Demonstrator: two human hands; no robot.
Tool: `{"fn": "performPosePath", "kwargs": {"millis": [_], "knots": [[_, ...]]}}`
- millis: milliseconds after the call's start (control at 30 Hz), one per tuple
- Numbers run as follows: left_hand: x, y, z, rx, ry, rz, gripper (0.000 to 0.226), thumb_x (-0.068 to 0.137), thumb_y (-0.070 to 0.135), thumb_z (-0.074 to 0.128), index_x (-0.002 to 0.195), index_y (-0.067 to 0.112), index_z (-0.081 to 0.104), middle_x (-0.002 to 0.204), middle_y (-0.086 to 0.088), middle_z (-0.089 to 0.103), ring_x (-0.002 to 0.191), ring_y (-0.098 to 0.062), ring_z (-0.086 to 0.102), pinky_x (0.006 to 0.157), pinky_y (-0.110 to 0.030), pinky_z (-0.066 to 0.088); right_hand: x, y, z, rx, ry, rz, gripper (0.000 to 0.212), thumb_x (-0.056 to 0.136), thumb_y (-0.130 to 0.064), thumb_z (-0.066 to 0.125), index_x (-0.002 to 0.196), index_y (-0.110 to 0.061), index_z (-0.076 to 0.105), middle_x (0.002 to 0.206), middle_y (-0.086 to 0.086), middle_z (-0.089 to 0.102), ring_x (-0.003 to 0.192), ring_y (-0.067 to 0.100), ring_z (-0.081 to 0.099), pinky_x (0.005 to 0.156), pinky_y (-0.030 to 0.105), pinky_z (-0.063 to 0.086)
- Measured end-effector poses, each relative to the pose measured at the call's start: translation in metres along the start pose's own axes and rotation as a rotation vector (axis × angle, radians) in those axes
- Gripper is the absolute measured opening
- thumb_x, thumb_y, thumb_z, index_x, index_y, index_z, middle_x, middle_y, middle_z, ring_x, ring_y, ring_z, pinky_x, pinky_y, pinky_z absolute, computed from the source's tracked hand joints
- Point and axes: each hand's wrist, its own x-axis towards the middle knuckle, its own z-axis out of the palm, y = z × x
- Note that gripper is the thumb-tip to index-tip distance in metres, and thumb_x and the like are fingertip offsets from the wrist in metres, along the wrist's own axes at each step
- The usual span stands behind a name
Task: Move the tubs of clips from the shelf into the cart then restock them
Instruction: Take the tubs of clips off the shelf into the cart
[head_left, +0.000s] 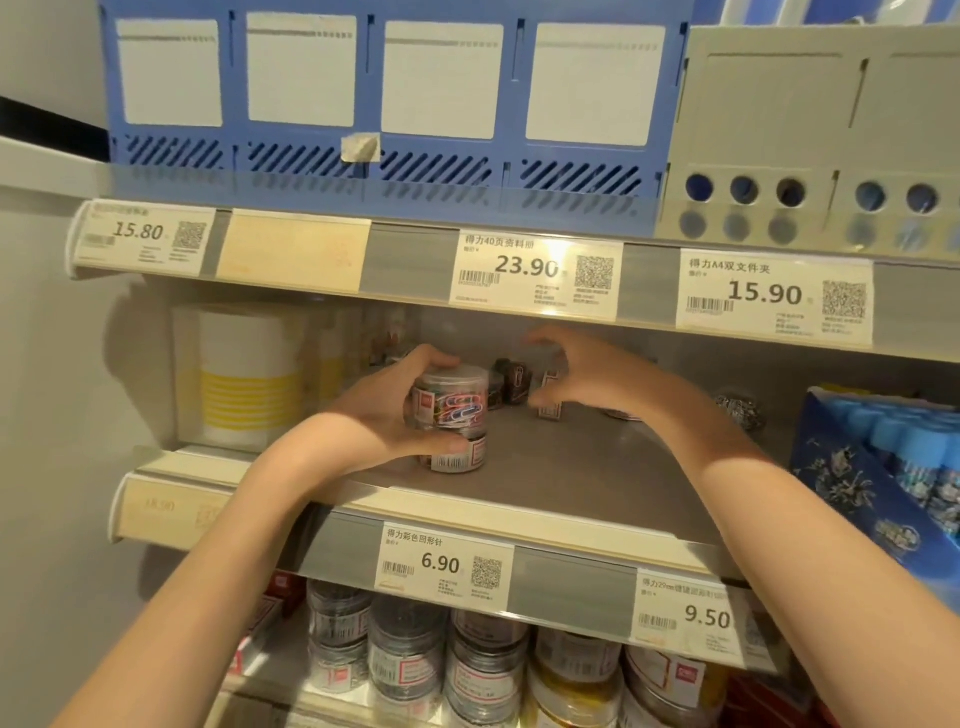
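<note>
A clear tub of coloured paper clips (453, 401) stands on top of a second tub (458, 455) near the front of the middle shelf (582, 467). My left hand (387, 410) grips the upper tub, thumb under its side and fingers over the lid. My right hand (576, 376) hovers just right of the tubs with fingers spread in a loose curl, holding nothing. Small dark clip boxes (514, 382) sit further back on the shelf, partly hidden behind my hands.
A white and yellow stack (249, 379) stands at the shelf's left. A blue display box (883, 467) fills the right end. Blue and grey file racks (384, 104) sit on the shelf above. Several tubs (467, 665) crowd the shelf below.
</note>
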Motion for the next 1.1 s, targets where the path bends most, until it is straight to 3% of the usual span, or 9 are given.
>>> {"fn": "performPosePath", "kwargs": {"millis": [67, 267, 367, 500, 667, 767, 900, 1000, 1100], "knots": [[0.0, 0.0, 0.0, -0.006, -0.01, -0.009, 0.067, 0.07, 0.037, 0.078, 0.124, 0.037, 0.038, 0.12, 0.011, 0.057, 0.104, -0.01, 0.058, 0.092, -0.03, 0.047, 0.005, 0.013, -0.003, -0.068, 0.089, 0.042, 0.064, 0.083, -0.012, 0.069, 0.138, -0.021, 0.039, 0.143, 0.001, 0.04, 0.126, 0.02, 0.042, 0.096, 0.026, 0.035], [0.0, 0.001, 0.001, -0.047, -0.006, -0.079, 0.062, 0.066, 0.072, 0.061, 0.117, 0.045, 0.04, 0.12, 0.015, 0.057, 0.102, -0.01, 0.057, 0.091, -0.033, 0.046, 0.016, 0.03, 0.017, -0.21, -0.068, 0.115, 0.079, 0.085, -0.026, 0.068, 0.148, -0.014, 0.022, 0.152, 0.009, 0.024, 0.136, 0.025, 0.031, 0.107, 0.03, 0.03], [-0.001, 0.001, 0.0, -0.044, -0.007, -0.082, 0.063, 0.066, 0.071, 0.061, 0.118, 0.043, 0.039, 0.12, 0.012, 0.058, 0.102, -0.011, 0.059, 0.093, -0.036, 0.047, 0.02, 0.033, 0.024, -0.211, -0.059, 0.161, 0.079, 0.084, -0.028, 0.069, 0.147, -0.011, 0.024, 0.15, 0.01, 0.019, 0.135, 0.03, 0.03, 0.108, 0.034, 0.03], [-0.002, 0.005, 0.0, -0.018, 0.005, -0.086, 0.07, 0.06, 0.063, 0.059, 0.121, 0.038, 0.038, 0.119, 0.011, 0.057, 0.099, -0.011, 0.058, 0.086, -0.03, 0.046, 0.02, 0.032, 0.027, -0.199, 0.027, 0.136, 0.058, 0.083, -0.025, 0.068, 0.134, -0.014, 0.043, 0.134, 0.01, 0.025, 0.125, 0.03, 0.029, 0.105, 0.034, 0.031], [-0.003, 0.009, -0.001, -0.006, 0.021, -0.063, 0.065, 0.063, 0.059, 0.064, 0.117, 0.034, 0.04, 0.11, 0.012, 0.059, 0.089, 0.0, 0.056, 0.075, -0.017, 0.045, 0.016, 0.032, 0.026, -0.09, 0.038, 0.088, 0.044, 0.08, -0.011, 0.069, 0.116, -0.014, 0.044, 0.121, 0.013, 0.047, 0.105, 0.027, 0.05, 0.086, 0.035, 0.045], [-0.003, 0.01, -0.001, 0.001, 0.026, -0.058, 0.066, 0.061, 0.058, 0.065, 0.117, 0.033, 0.039, 0.104, 0.015, 0.056, 0.085, 0.005, 0.054, 0.068, -0.012, 0.041, 0.015, 0.027, 0.025, -0.171, 0.042, 0.085, 0.055, 0.077, -0.012, 0.07, 0.124, -0.017, 0.042, 0.121, 0.012, 0.042, 0.109, 0.031, 0.046, 0.091, 0.039, 0.044], [-0.005, 0.01, -0.001, -0.018, 0.014, -0.06, 0.069, 0.058, 0.061, 0.063, 0.118, 0.037, 0.038, 0.107, 0.013, 0.058, 0.089, 0.001, 0.057, 0.07, -0.016, 0.044, 0.014, 0.021, 0.018, -0.302, -0.09, 0.162, 0.067, 0.078, -0.021, 0.066, 0.136, -0.037, 0.037, 0.124, 0.01, 0.034, 0.116, 0.036, 0.037, 0.096, 0.043, 0.041], [-0.004, 0.008, -0.001, -0.028, 0.004, -0.06, 0.069, 0.058, 0.062, 0.062, 0.118, 0.038, 0.038, 0.112, 0.01, 0.059, 0.094, -0.007, 0.06, 0.08, -0.026, 0.048, 0.007, 0.017, 0.008, -0.268, -0.109, 0.127, 0.054, 0.075, -0.024, 0.071, 0.122, -0.032, 0.047, 0.112, 0.006, 0.051, 0.101, 0.027, 0.049, 0.08, 0.032, 0.044], [-0.003, 0.007, -0.001, -0.061, -0.009, -0.057, 0.069, 0.058, 0.061, 0.064, 0.119, 0.039, 0.038, 0.113, 0.012, 0.059, 0.096, -0.006, 0.059, 0.082, -0.026, 0.048, -0.004, 0.009, -0.001, -0.194, -0.112, 0.097, 0.051, 0.072, -0.027, 0.078, 0.113, -0.022, 0.047, 0.096, -0.001, 0.056, 0.084, 0.018, 0.055, 0.064, 0.028, 0.039]]}}
